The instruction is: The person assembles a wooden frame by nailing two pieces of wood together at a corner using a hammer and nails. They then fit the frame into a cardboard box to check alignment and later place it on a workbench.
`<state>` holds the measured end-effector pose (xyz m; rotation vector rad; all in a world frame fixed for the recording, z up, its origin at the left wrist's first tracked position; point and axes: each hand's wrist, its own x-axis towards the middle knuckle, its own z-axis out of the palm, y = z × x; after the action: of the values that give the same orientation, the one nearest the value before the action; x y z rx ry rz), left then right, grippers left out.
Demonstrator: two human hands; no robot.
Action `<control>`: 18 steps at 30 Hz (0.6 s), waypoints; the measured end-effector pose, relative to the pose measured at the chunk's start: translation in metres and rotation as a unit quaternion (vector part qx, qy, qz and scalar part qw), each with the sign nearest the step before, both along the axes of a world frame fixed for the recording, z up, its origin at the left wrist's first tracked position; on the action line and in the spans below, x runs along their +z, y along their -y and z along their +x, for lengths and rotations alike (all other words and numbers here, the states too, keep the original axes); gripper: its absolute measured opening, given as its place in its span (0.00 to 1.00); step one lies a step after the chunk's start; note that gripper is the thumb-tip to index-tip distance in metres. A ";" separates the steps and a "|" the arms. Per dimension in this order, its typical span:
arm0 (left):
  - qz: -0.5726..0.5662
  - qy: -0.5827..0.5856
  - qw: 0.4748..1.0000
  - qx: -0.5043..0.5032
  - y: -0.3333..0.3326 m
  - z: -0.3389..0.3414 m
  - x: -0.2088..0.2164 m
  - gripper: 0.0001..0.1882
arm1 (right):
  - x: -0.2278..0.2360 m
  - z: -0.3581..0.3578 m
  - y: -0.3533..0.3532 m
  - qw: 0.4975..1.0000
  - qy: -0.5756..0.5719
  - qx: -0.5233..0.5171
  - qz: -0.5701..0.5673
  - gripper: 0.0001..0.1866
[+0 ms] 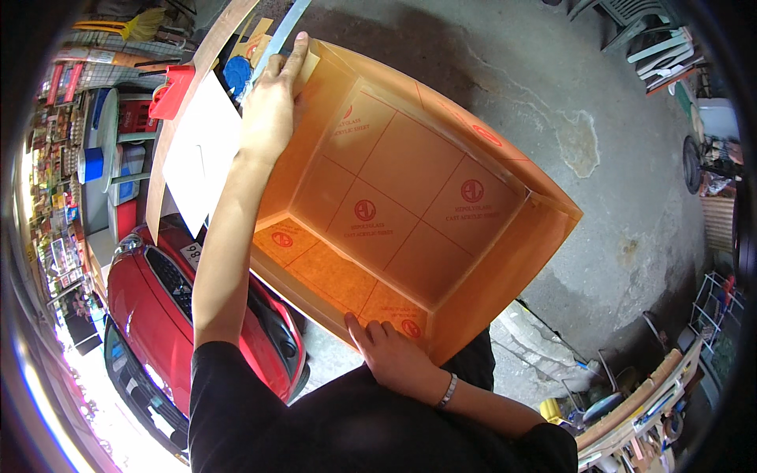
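A large open box of acrylic sheet, covered in brown protective paper with red lines and round marks, is tilted in front of me with its inside facing up. My left hand grips its far-left wall at the top corner, the index finger stretched along the edge and the thumb hidden. Beside those fingers runs a pale blue strip. My right hand is hooked over the near rim, fingertips inside the box and palm outside. The box's underside is out of sight.
Left of the box, a wooden-edged table holds a white sheet, a blue roll and a red container. A red car stands close at the lower left. Stacked chairs are far right; a cluttered bench is near right.
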<state>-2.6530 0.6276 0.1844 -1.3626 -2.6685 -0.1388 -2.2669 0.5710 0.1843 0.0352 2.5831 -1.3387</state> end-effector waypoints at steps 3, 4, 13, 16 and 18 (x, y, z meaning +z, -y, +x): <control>0.000 0.017 1.000 -0.001 0.001 0.000 -0.003 0.53 | -0.002 0.001 0.002 1.000 -0.014 -0.008 -0.014 0.37; -0.001 0.023 1.000 0.000 0.001 0.002 -0.003 0.53 | -0.001 0.002 0.001 1.000 -0.006 0.000 -0.008 0.37; 0.231 0.249 0.940 0.018 0.010 -0.012 -0.030 0.28 | 0.010 0.017 -0.016 0.989 0.098 -0.014 -0.110 0.37; 0.173 0.171 0.967 0.071 0.034 -0.009 -0.028 0.31 | 0.028 0.054 -0.044 0.985 0.143 0.043 -0.089 0.36; 0.097 0.296 0.929 0.201 0.027 0.022 0.008 0.31 | 0.033 0.068 -0.057 0.980 0.173 0.059 -0.076 0.34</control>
<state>-2.6306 0.6002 0.1927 -0.7686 -3.2295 -0.8634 -2.1986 0.6284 0.2178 0.0792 2.1566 -1.3478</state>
